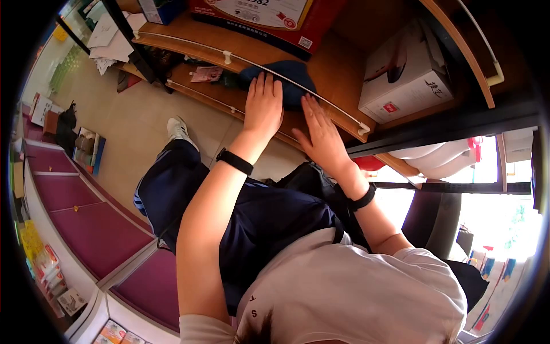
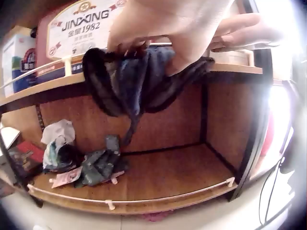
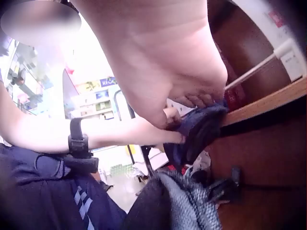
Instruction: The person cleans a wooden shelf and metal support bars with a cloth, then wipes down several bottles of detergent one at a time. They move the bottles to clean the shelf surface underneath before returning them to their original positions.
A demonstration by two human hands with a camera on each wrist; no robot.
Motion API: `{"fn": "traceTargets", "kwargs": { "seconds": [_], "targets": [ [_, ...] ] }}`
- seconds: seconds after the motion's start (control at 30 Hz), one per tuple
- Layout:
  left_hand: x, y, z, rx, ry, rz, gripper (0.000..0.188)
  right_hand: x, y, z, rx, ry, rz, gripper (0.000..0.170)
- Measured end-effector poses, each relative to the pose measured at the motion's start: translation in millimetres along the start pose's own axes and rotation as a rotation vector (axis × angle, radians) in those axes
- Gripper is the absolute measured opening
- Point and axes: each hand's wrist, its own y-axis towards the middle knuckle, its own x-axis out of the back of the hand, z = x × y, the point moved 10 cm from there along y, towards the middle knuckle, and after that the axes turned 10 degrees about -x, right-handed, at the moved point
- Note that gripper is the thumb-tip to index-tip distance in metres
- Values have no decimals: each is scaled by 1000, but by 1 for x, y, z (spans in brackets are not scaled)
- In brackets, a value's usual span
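A soft dark blue cloth (image 1: 289,80) lies over the front edge and rail of the upper wooden shelf. In the left wrist view, the blue cloth (image 2: 139,86) hangs in folds with dark edges and a thin end dangling. My left hand (image 1: 264,109) grips it, with the thumb in front and the fingertips partly hidden behind the folds. Beside it, my right hand (image 1: 325,135) has its fingers extended and its fingertips right at the cloth's right side. In the right wrist view, the right hand's fingers (image 3: 194,99) lie over the top of the cloth.
A red JINXING box (image 1: 263,23) stands behind the cloth, and a white box (image 1: 404,74) sits to its right. A white rail (image 1: 227,56) runs along the shelf front. On the lower shelf (image 2: 177,163) lie a dark crumpled bag (image 2: 100,165) and a white bag (image 2: 58,139).
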Motion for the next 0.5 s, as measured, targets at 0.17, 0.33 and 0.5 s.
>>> {"fn": "traceTargets", "kwargs": {
  "seconds": [0.17, 0.33, 0.5],
  "targets": [
    [3, 1, 20, 15, -81, -71, 60, -33, 37, 1, 6, -33, -96, 67],
    [-2, 1, 42, 174, 49, -7, 66, -56, 82, 0, 1, -61, -118, 63],
    [2, 4, 56, 200, 172, 6, 51, -80, 114, 3, -88, -193, -149, 71]
  ]
}}
